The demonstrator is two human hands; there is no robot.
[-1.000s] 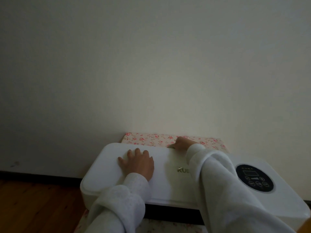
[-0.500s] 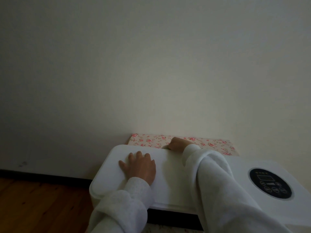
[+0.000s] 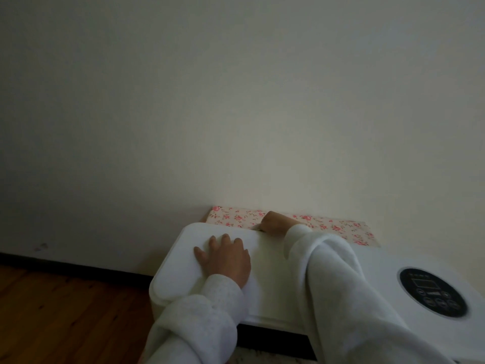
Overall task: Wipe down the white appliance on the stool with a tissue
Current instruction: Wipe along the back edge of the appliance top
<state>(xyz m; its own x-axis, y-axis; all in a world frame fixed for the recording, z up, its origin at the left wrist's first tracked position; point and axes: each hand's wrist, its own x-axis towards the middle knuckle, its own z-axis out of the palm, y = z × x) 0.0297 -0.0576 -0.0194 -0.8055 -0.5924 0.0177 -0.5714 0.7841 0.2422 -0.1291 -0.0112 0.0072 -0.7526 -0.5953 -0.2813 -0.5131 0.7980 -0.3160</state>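
The white appliance (image 3: 275, 279) lies flat on a stool with a floral cover (image 3: 338, 228), its round black control panel (image 3: 433, 291) at the right end. My left hand (image 3: 225, 258) rests flat on the appliance's top near the left end, holding nothing. My right hand (image 3: 275, 223) reaches over the far edge with its fingers curled down behind it. A small pale scrap, the tissue (image 3: 256, 227), shows at its fingertips; most of it is hidden. Both arms wear white sleeves.
A plain pale wall (image 3: 236, 114) stands right behind the stool. A dark skirting board (image 3: 78, 266) runs along its base above a wooden floor (image 3: 65, 316) at the left. A dark gap (image 3: 273, 337) shows under the appliance's front edge.
My right hand has slid a little to the left along the appliance's far edge. My left hand stays flat on the top. My view has turned to the left.
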